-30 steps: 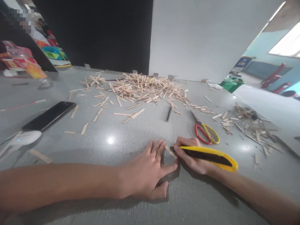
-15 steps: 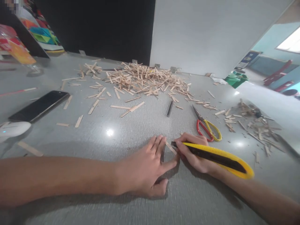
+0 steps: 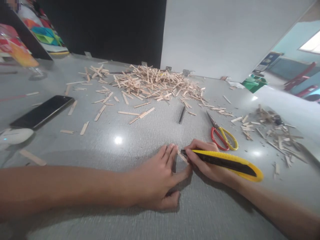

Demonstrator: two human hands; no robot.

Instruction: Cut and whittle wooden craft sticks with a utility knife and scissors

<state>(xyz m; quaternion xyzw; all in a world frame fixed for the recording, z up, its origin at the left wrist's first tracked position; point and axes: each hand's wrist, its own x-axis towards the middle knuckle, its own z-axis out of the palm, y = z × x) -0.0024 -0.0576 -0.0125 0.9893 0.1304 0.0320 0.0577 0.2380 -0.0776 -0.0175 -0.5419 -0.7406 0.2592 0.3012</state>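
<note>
My left hand (image 3: 160, 180) lies flat on the grey table (image 3: 140, 143), fingers spread, its fingertips pinning a short wooden stick (image 3: 182, 156). My right hand (image 3: 205, 161) grips a yellow and black utility knife (image 3: 225, 161) like a pen. The knife's tip rests on the stick, right beside my left index finger.
Red and yellow scissors (image 3: 222, 135) lie just beyond my right hand, a black pen (image 3: 181, 115) farther back. A big heap of wooden sticks (image 3: 152, 83) sits at the rear, offcuts (image 3: 272, 128) at the right. A black phone (image 3: 42, 111) and white device (image 3: 15, 136) lie left.
The head view has tipped slightly, so everything sits a little lower and nearer. Both hands stay on the stick; the knife has shifted only slightly.
</note>
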